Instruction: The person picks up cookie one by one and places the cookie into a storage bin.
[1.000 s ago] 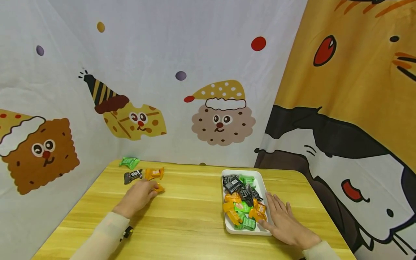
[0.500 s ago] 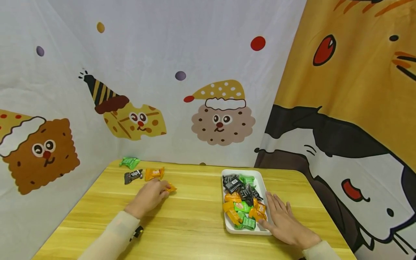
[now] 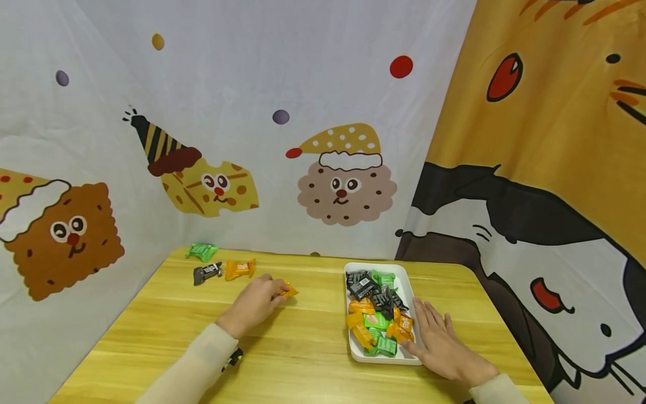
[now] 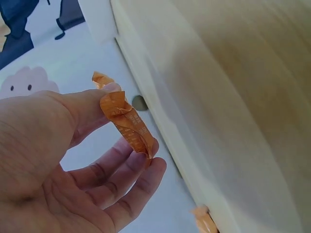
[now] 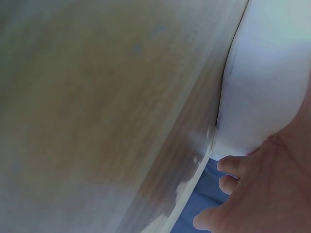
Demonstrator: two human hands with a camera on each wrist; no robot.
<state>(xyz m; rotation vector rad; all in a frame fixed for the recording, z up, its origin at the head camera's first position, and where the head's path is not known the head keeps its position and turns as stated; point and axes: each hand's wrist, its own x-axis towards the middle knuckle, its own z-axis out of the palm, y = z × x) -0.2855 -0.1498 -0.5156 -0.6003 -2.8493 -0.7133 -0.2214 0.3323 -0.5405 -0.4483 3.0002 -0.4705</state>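
Observation:
My left hand (image 3: 254,306) pinches an orange-wrapped candy (image 4: 130,125) between thumb and fingertips, just above the middle-left of the table. In the left wrist view the wrapper's twisted end sticks up by the thumb. My right hand (image 3: 444,348) lies with straight fingers along the right side of a white tray (image 3: 402,276), its thumb over the rim near the front corner. Inside the tray are several wrapped candies: black ones (image 3: 362,288), green ones (image 3: 386,347) and orange ones (image 3: 361,335). The right wrist view shows extended fingers beside the tray's white wall (image 5: 262,73).
At the table's far left lie a green candy (image 3: 202,252), a black candy (image 3: 207,273) and another orange candy (image 3: 239,269). A wooden table (image 3: 303,336) spans the front. Printed cloth (image 3: 272,73) hangs behind it and on both sides.
My left hand has carried the orange candy rightward across the table, away from the loose candies toward the tray. The right hand and the tray have stayed in place.

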